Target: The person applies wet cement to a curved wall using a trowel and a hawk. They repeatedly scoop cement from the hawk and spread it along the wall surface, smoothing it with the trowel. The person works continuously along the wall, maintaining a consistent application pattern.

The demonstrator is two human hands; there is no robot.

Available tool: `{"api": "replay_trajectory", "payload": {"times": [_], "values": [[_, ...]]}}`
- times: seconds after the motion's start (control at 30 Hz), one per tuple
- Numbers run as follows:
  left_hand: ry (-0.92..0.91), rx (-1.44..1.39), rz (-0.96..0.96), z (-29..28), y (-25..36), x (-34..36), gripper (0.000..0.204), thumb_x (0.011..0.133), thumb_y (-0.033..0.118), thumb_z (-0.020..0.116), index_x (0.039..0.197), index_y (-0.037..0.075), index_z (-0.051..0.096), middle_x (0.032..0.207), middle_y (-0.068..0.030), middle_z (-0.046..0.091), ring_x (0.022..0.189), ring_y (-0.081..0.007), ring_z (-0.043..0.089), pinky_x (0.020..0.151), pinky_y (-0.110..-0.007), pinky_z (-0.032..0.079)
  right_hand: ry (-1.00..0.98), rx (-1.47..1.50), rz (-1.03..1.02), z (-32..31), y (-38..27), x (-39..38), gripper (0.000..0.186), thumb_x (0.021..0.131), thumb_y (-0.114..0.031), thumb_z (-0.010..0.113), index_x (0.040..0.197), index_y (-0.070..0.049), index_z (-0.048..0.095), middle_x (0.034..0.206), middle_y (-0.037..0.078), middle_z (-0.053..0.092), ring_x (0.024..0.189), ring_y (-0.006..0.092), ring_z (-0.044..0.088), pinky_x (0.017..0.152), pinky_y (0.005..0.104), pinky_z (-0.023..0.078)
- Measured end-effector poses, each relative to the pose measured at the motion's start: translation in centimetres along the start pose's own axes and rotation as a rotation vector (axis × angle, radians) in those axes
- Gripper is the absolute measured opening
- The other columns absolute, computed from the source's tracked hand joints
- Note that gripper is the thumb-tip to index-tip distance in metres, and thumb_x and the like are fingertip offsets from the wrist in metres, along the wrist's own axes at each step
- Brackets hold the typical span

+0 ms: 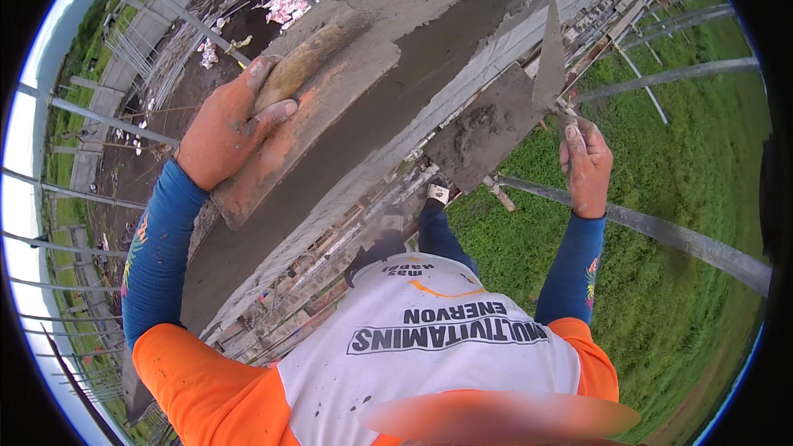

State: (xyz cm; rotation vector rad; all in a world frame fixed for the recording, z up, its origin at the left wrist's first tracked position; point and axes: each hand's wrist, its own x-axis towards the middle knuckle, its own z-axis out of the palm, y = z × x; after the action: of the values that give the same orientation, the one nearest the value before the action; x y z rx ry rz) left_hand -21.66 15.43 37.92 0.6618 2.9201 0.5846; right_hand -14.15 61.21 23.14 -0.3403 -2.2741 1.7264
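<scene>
My left hand is closed around the rounded handle of a long wooden float. The float's flat board, smeared with mortar, lies along the top of a wall covered in wet grey mortar. To the right, my right hand grips the handle of a pointed trowel. The trowel's narrow blade points away from me, with grey mortar on it. Beside and below the trowel is a flat board with a heap of wet mortar; the blade partly overlaps its edge.
Metal scaffold pipes run past on the right, above grass far below. More pipes cross on the left over muddy ground. Planks lie beside the wall under me, and my shoe shows there. Pale sacks lie far off.
</scene>
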Motion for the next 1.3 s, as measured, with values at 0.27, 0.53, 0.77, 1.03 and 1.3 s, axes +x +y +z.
{"api": "replay_trajectory", "payload": {"times": [0.27, 0.53, 0.77, 1.03, 1.3], "values": [[0.156, 0.317, 0.156, 3.1, -0.9, 20.6, 0.062, 0.097, 0.045, 0.067, 0.13, -0.006, 0.057, 0.106, -0.0322, 0.069, 0.109, -0.0444, 0.067, 0.09, -0.052, 0.053, 0.102, 0.023, 0.048, 0.4, 0.3, 0.8, 0.035, 0.107, -0.024, 0.06, 0.13, 0.002, 0.065, 0.071, -0.003, 0.054, 0.059, 0.0034, 0.044, 0.052, 0.0221, 0.035], [0.846, -0.351, 0.263, -1.5, 13.9, 33.4, 0.044, 0.093, 0.034, 0.067, 0.115, -0.004, 0.06, 0.112, -0.0337, 0.068, 0.112, -0.0464, 0.066, 0.098, -0.053, 0.052, 0.306, 0.109, 0.053, -1.1, 0.5, 0.6, 0.028, 0.107, -0.027, 0.059, 0.12, -0.002, 0.066, 0.069, -0.002, 0.056, 0.055, 0.0048, 0.045, 0.049, 0.0211, 0.035], [0.117, -1.847, 0.262, 13.9, 24.9, 17.5, 0.068, 0.069, -0.003, 0.085, 0.128, 0.001, 0.051, 0.107, -0.0142, 0.064, 0.1, -0.0282, 0.066, 0.081, -0.042, 0.055, 0.419, 0.487, 0.187, -6.5, 7.0, 1.5, 0.031, 0.107, -0.03, 0.057, 0.123, -0.004, 0.062, 0.081, 0.003, 0.061, 0.065, 0.0096, 0.055, 0.052, 0.0263, 0.042], [-0.24, -2.246, -0.199, 22.5, 17.1, 1.7, 0.044, 0.091, 0.006, 0.076, 0.131, 0.007, 0.057, 0.121, -0.0095, 0.069, 0.117, -0.027, 0.068, 0.099, -0.052, 0.057, 0.542, 0.528, 0.255, -8.5, 11.9, -1.6, 0.027, 0.104, -0.027, 0.061, 0.115, -0.003, 0.063, 0.081, 0.005, 0.06, 0.065, 0.0145, 0.057, 0.052, 0.0305, 0.045], [0.057, -2.379, -0.32, 21.9, 13.0, -3.9, 0.022, 0.101, 0.022, 0.067, 0.118, 0.008, 0.065, 0.123, -0.0125, 0.069, 0.128, -0.0288, 0.062, 0.116, -0.051, 0.044, 0.397, 0.537, 0.333, -3.4, 10.6, -0.3, 0.027, 0.105, -0.032, 0.061, 0.113, -0.006, 0.06, 0.07, 0.0, 0.05, 0.056, 0.0121, 0.048, 0.049, 0.028, 0.041]]}}
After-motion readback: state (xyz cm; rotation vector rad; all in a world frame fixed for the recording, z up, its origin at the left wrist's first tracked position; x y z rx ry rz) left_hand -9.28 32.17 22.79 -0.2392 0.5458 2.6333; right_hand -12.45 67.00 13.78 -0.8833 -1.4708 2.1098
